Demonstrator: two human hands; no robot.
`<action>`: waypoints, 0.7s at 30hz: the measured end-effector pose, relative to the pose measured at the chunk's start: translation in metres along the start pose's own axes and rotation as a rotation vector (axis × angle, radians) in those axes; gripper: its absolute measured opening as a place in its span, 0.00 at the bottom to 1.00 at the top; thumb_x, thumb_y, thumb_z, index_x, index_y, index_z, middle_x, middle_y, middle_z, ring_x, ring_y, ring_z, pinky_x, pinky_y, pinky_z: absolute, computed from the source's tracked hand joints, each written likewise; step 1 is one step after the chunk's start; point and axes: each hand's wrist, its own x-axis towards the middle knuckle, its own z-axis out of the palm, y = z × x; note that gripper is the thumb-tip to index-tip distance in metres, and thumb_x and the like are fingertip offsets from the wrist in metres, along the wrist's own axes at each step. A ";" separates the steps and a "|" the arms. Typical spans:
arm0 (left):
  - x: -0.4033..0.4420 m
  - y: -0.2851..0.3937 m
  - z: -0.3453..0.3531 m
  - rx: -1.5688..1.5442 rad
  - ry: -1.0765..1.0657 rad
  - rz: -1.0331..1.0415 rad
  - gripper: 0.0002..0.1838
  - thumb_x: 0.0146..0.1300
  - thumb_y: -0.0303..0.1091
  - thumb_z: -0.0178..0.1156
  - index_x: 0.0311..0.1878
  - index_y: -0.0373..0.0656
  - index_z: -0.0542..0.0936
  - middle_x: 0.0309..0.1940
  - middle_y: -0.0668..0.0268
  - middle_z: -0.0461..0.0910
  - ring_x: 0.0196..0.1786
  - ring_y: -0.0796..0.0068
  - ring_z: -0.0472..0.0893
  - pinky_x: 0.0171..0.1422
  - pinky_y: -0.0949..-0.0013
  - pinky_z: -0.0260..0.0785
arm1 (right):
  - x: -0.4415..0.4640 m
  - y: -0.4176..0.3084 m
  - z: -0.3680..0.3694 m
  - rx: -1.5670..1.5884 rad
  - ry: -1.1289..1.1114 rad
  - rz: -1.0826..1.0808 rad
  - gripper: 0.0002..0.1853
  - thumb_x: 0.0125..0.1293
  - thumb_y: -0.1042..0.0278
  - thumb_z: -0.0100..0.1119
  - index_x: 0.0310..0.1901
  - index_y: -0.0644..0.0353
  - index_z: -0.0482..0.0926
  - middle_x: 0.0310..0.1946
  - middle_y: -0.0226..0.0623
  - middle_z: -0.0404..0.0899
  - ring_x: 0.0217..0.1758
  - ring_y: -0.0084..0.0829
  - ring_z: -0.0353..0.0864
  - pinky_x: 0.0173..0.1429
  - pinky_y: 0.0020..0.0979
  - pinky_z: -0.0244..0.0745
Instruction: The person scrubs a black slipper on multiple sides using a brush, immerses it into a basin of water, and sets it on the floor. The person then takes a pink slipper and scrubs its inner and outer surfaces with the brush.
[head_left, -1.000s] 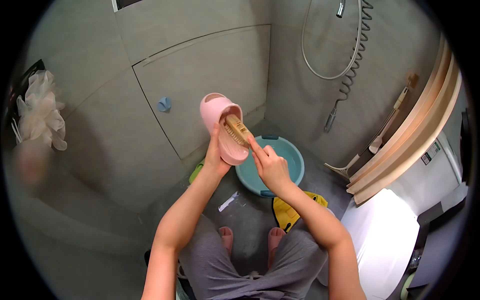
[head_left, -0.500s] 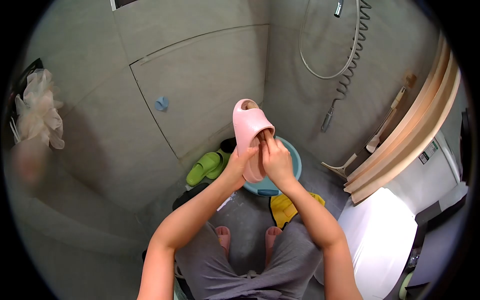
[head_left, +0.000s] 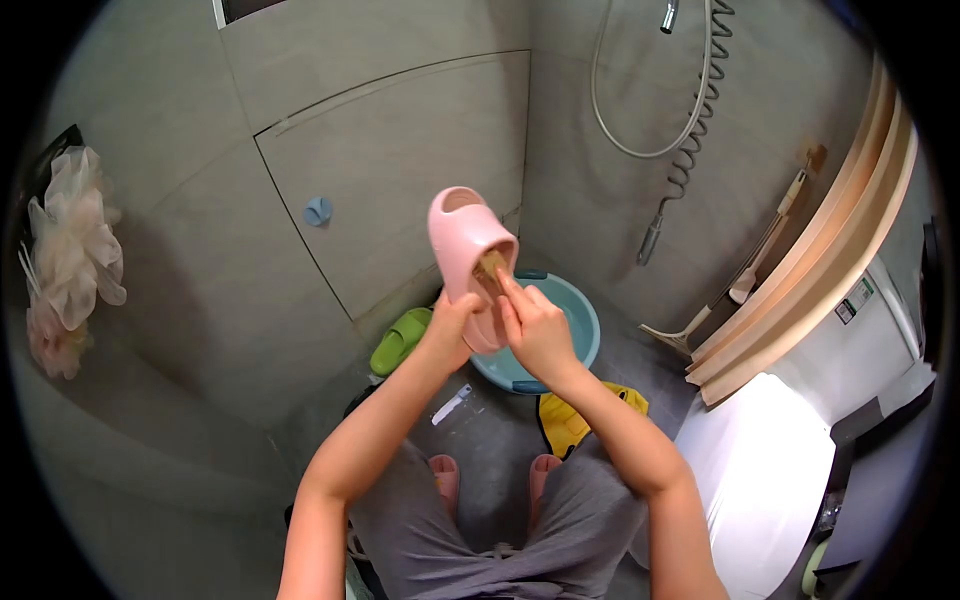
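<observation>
A pink slide slipper [head_left: 470, 240] is held up in front of me, its toe end pointing away. My left hand [head_left: 455, 320] is closed around its heel end from the left side. In my right hand [head_left: 535, 325] is a small tan wooden brush [head_left: 491, 268], partly tucked under the slipper's strap; its bristles are mostly hidden. Behind and below the slipper, a blue basin [head_left: 580, 325] stands on the floor.
Green slippers [head_left: 400, 342] lie left of the basin, and a yellow cloth [head_left: 575, 420] lies at its near right. A white strip [head_left: 451, 405] is on the floor. The toilet [head_left: 765, 470] and a folded curtain-like panel [head_left: 800, 290] stand at right. A shower hose [head_left: 648, 153] hangs above.
Both hands and the slipper have moved slightly left. My right hand has drawn back from under the strap, and the brush now shows at the strap's near edge instead of the toe opening.
</observation>
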 end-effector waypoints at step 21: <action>0.018 0.014 -0.029 -0.059 -0.011 0.122 0.40 0.50 0.10 0.51 0.69 0.45 0.61 0.63 0.60 0.71 0.66 0.62 0.74 0.71 0.57 0.69 | -0.018 -0.024 0.005 -0.027 -0.111 -0.022 0.25 0.72 0.61 0.55 0.70 0.46 0.73 0.31 0.46 0.78 0.28 0.54 0.83 0.33 0.51 0.79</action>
